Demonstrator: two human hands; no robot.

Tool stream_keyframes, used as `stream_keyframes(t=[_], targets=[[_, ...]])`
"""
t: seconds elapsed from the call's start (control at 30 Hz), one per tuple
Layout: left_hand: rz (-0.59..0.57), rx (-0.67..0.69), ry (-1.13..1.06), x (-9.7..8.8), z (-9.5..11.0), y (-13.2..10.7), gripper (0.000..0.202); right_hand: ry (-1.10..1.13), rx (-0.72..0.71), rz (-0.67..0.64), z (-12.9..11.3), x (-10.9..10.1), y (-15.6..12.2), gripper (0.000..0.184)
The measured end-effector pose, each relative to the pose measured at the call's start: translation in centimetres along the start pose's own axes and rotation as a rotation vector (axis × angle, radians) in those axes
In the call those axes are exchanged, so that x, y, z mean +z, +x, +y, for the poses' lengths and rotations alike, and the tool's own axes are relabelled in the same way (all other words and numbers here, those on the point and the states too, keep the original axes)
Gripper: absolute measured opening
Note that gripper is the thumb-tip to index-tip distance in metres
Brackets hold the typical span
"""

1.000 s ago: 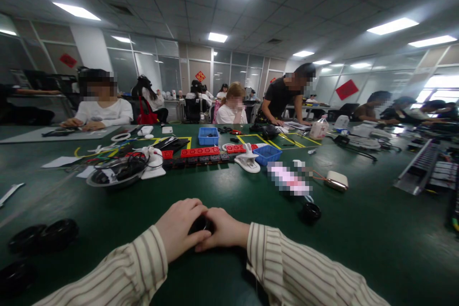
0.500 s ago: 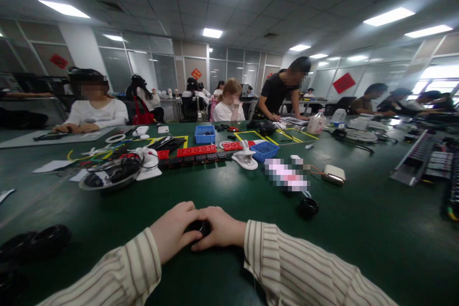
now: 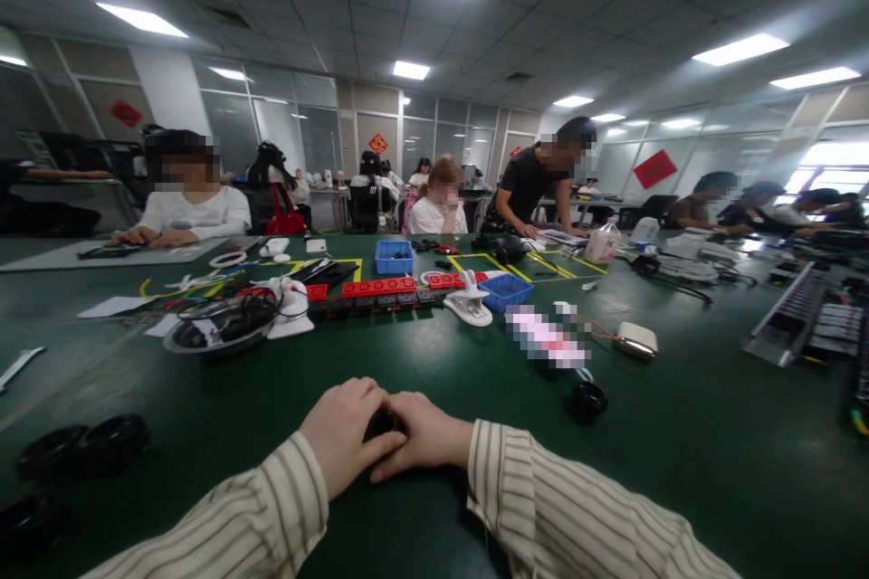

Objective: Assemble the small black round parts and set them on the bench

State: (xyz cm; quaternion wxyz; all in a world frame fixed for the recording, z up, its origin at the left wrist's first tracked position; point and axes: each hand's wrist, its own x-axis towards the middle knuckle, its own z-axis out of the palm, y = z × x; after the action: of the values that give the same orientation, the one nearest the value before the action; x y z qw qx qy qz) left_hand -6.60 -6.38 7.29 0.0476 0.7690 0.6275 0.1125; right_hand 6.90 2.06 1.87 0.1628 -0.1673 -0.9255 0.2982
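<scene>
My left hand (image 3: 343,434) and my right hand (image 3: 424,436) meet on the green table (image 3: 679,452) close to me, both curled around a small black object (image 3: 381,423) of which only a sliver shows between the fingers. Striped sleeves cover both forearms. A small black round cap (image 3: 587,400) lies to the right of my hands. Black round parts (image 3: 85,445) lie at the left.
Beyond my hands are a dish of cables (image 3: 221,326), a row of red blocks (image 3: 380,288), two blue bins (image 3: 395,257), a white clip (image 3: 468,303) and a small white case (image 3: 635,340). Several people sit or stand at the far side. A metal rack (image 3: 801,312) is at the right.
My hands have stayed clasped on the black object. Only the view shifted slightly, down and then back.
</scene>
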Motion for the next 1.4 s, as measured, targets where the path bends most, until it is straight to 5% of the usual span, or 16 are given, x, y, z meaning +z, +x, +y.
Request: stream_keyframes(t=[0.27, 0.47, 0.7, 1.2, 1.4], targets=[[-0.147, 0.215, -0.227, -0.6, -1.5, 0.2, 0.030, 0.150, -0.003, -0.117, 1.4, -0.4, 0.0, 0.048], [-0.166, 0.129, -0.201, -0.3, -1.3, 0.5, 0.024, 0.054, 0.079, -0.042, 0.4, 0.0, 0.0, 0.049], [-0.042, -0.046, -0.001, 0.9, 0.8, 0.3, 0.021, -0.086, 0.102, 0.062, -0.2, 0.7, 0.2, 0.046], [-0.098, 0.130, -0.143, 0.5, -0.9, 0.3, 0.030, 0.099, -0.055, -0.050, 1.0, -0.2, 0.1, 0.055], [-0.153, 0.048, -0.170, 0.3, -0.9, 0.6, 0.023, 0.070, -0.010, -0.028, 0.7, 0.1, 0.0, 0.047]])
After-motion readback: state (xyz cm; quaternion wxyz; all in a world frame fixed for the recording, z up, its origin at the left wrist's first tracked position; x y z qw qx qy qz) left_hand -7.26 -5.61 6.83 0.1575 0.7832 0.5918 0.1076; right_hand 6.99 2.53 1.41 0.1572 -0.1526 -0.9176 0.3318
